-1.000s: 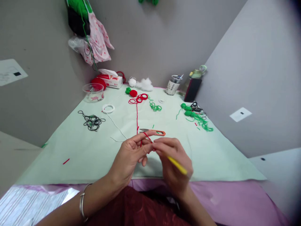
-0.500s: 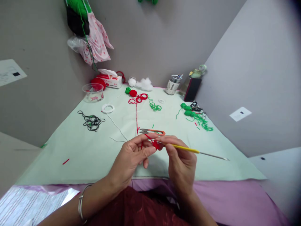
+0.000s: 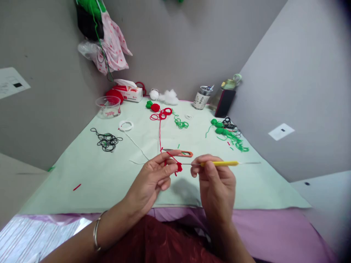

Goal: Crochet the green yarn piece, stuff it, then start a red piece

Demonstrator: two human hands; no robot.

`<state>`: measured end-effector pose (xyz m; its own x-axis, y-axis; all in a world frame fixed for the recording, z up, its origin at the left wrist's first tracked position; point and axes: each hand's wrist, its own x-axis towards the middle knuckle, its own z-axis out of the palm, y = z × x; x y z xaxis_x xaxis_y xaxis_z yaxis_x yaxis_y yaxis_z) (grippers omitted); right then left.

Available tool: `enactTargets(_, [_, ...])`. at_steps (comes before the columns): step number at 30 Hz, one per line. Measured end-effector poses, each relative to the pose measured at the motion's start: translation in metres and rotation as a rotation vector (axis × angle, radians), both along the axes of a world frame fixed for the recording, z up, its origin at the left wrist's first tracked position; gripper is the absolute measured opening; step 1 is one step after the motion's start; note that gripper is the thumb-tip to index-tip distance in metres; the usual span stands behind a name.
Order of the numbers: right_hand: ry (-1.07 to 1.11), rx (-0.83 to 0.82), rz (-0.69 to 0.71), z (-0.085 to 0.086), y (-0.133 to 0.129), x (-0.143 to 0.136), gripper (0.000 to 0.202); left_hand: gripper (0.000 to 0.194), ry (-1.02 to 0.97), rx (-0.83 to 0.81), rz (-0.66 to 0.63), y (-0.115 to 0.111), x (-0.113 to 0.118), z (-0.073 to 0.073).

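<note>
Between thumb and fingers, my left hand (image 3: 152, 175) pinches a small red crochet piece (image 3: 179, 167). Red yarn (image 3: 160, 135) runs over its raised index finger and back to loose loops on the table. My right hand (image 3: 216, 186) grips a crochet hook (image 3: 221, 163) by its yellow handle, holding it nearly level. The hook's thin metal shaft reaches left to the red piece; its tip is hidden in the stitches. Just beyond my fingers lie orange-handled thread snips (image 3: 186, 153), partly covered by my left index finger.
Black yarn (image 3: 106, 141), a white yarn ring (image 3: 126, 126) and a clear plastic tub (image 3: 108, 107) lie left. A tissue box (image 3: 133, 94), white stuffing (image 3: 169, 97) and a pen tin (image 3: 201, 98) line the back. Green yarn pieces (image 3: 233, 137) and a phone (image 3: 225, 103) are at right.
My right hand has moved right, away from my left, exposing the hook's shaft and the red piece. The hook has tilted to nearly level. My left hand has shifted slightly left.
</note>
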<state>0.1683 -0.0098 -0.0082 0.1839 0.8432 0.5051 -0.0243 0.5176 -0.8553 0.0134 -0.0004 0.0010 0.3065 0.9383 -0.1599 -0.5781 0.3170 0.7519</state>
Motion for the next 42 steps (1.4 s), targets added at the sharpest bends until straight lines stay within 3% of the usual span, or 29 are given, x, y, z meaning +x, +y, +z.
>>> enactTargets(4, [-0.306, 0.169, -0.072, -0.006, -0.002, -0.006, 0.025, 0.050, 0.078, 0.066, 0.067, -0.005, 0.008, -0.001])
enactTargets(7, [-0.331, 0.287, -0.117, -0.010, -0.005, -0.009, 0.035, 0.046, 0.049, 0.031, -0.052, -0.006, 0.008, -0.003])
enactTargets(12, [-0.037, -0.005, 0.065, -0.004, -0.003, -0.002, 0.021, 0.033, 0.016, 0.023, -0.129, -0.004, -0.001, 0.000])
enactTargets(15, [0.040, -0.068, 0.137, -0.001, -0.002, 0.002, 0.022, 0.028, 0.024, 0.035, -0.119, -0.004, -0.004, 0.005])
enactTargets(18, [-0.154, 0.057, 0.027, -0.003, -0.006, 0.002, 0.023, 0.030, 0.070, 0.063, -0.051, -0.007, -0.003, 0.007])
enactTargets(21, [-0.494, 0.306, -0.085, -0.010, -0.010, -0.001, 0.030, 0.043, 0.097, 0.047, 0.017, -0.010, -0.001, 0.007])
enactTargets(23, [-0.639, 0.434, -0.159, -0.014, -0.011, -0.003, 0.036, 0.048, 0.053, -0.009, -0.016, -0.009, 0.000, 0.005])
enactTargets(25, [-0.617, 0.413, -0.205, -0.014, -0.010, -0.003, 0.034, 0.045, -0.014, -0.075, -0.102, -0.008, 0.000, 0.004])
enactTargets(27, [-0.434, 0.289, -0.158, -0.010, -0.009, -0.002, 0.026, 0.037, -0.059, -0.108, -0.153, -0.006, -0.001, 0.004])
enactTargets(30, [-0.137, 0.133, -0.020, -0.002, -0.005, 0.000, 0.023, 0.027, -0.047, -0.054, -0.105, -0.006, -0.002, 0.006])
enactTargets(32, [-0.088, 0.108, 0.033, 0.002, -0.002, 0.000, 0.021, 0.028, -0.010, 0.000, -0.079, -0.007, -0.001, 0.007])
enactTargets(35, [-0.161, 0.112, 0.053, 0.004, 0.000, -0.002, 0.018, 0.036, 0.055, 0.059, -0.090, -0.008, 0.001, 0.007])
enactTargets(39, [-0.279, 0.147, -0.005, 0.001, -0.003, -0.004, 0.022, 0.031, 0.130, 0.093, -0.041, -0.007, 0.003, 0.004])
enactTargets(42, [-0.500, 0.300, -0.123, -0.007, -0.007, -0.005, 0.031, 0.035, 0.076, 0.046, -0.030, -0.005, 0.004, 0.002])
